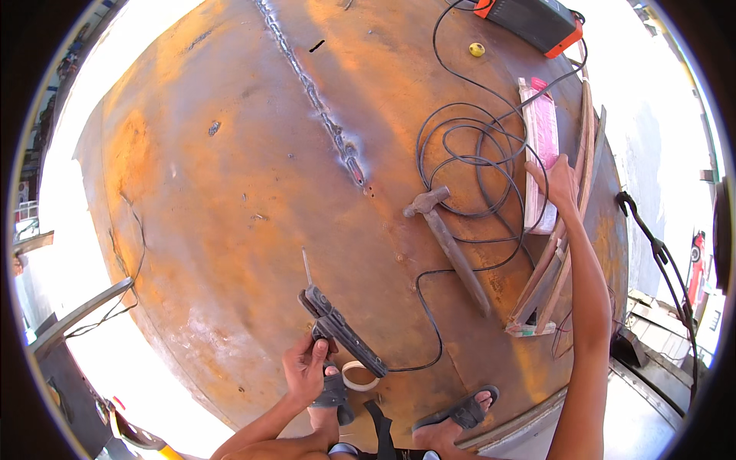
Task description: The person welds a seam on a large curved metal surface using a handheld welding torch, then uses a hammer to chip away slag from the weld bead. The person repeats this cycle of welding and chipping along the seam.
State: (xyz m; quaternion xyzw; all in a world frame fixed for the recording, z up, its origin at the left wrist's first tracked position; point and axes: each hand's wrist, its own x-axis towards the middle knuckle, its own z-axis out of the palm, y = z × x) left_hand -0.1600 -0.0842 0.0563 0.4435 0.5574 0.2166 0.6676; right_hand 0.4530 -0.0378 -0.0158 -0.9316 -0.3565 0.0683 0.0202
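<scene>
My left hand [305,369] is closed around a black welding electrode holder [345,333]. A short, thin electrode stub [307,267] sticks up from its jaws, clear of the weld. At the right, my right hand [561,182] grips the lower part of a long pink and white packet [543,134], its thumb on the near side. The packet's contents cannot be made out. A rough weld bead [307,84] runs down the rusty steel plate [230,268] and ends near the middle. A hammer [456,253] lies between my hands.
Black cable [468,161] lies in loops beside the packet. An orange and black welding machine [533,23] stands at the far right, near a small yellow round object [477,50]. Long strips [589,130] lie along the right edge. A pale ring [359,377] rests by my sandalled feet.
</scene>
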